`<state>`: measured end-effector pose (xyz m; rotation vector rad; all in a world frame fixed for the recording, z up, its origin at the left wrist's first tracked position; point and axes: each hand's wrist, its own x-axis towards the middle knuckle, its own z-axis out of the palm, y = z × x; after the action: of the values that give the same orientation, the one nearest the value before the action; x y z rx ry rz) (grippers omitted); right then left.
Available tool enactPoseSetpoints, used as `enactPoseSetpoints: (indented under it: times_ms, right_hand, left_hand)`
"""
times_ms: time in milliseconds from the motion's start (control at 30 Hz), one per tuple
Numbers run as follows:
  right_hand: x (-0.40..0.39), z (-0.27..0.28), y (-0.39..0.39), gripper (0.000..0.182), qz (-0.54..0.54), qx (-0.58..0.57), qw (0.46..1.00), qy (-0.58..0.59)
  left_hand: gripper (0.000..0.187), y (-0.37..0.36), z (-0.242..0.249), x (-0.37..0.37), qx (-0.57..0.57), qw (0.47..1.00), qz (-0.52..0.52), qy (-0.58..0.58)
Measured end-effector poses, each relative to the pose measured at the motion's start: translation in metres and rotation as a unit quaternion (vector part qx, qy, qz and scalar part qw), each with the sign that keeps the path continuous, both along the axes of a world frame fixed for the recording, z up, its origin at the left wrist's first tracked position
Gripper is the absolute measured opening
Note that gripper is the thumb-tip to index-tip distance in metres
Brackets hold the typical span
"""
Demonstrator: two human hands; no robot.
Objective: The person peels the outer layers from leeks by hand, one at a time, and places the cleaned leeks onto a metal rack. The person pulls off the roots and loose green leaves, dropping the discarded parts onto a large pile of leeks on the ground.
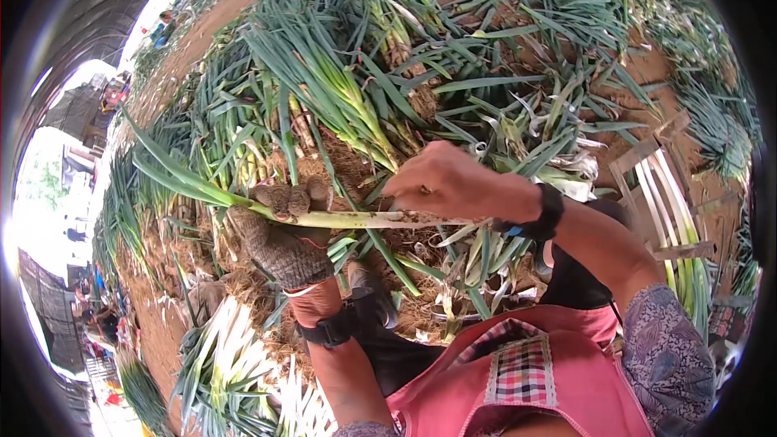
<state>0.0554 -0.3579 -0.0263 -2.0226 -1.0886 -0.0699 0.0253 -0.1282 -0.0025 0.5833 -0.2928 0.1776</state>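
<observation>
My left hand [279, 243], in a dark knitted glove, is closed around a long green onion [364, 219]. Its green leaves stick out to the left, and its pale stalk with bits of soil runs right, beneath my other hand. My bare right hand [461, 184] is curled closed just above the stalk's right part. Whatever its fingers pinch is hidden from view. Below the stalk lie stripped leaves and peelings [477, 275] near my feet.
Large heaps of unpeeled green onions [316, 73] with soil-covered roots spread across the ground ahead. White peeled stalks [227, 340] lie at lower left. At right, a wooden frame [684, 252] holds several clean stalks [668, 202].
</observation>
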Motion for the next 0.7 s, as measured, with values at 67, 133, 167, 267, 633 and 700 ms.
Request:
enactPoseSetpoints:
  times_ms: [67,133,167,267,633,700]
  right_hand:
    - [-0.012,0.006,0.010,0.016,0.009,0.036,0.999,-0.029]
    - [-0.015,0.007,0.014,0.013,0.013,0.039,0.998,-0.041]
    - [-0.016,0.008,0.014,0.012,0.012,0.010,0.999,-0.034]
    - [-0.017,0.004,0.017,0.009,0.023,-0.012,0.999,-0.033]
    - [-0.027,-0.008,0.024,0.017,-0.017,0.042,0.997,-0.066]
    - [-0.027,-0.010,0.022,0.021,-0.024,0.042,0.998,-0.048]
  left_hand:
    - [0.032,-0.015,0.003,-0.004,0.015,0.999,0.015,0.025]
    - [0.032,-0.022,0.000,-0.001,0.015,0.999,-0.037,0.001]
    - [0.033,-0.024,-0.001,0.000,0.014,0.998,-0.062,-0.012]
    - [0.031,-0.031,0.004,-0.011,0.016,0.998,-0.052,0.019]
    - [0.033,-0.038,0.000,-0.021,0.162,0.983,0.030,0.084]
    - [0.039,-0.052,0.021,-0.037,0.242,0.952,0.095,0.165]
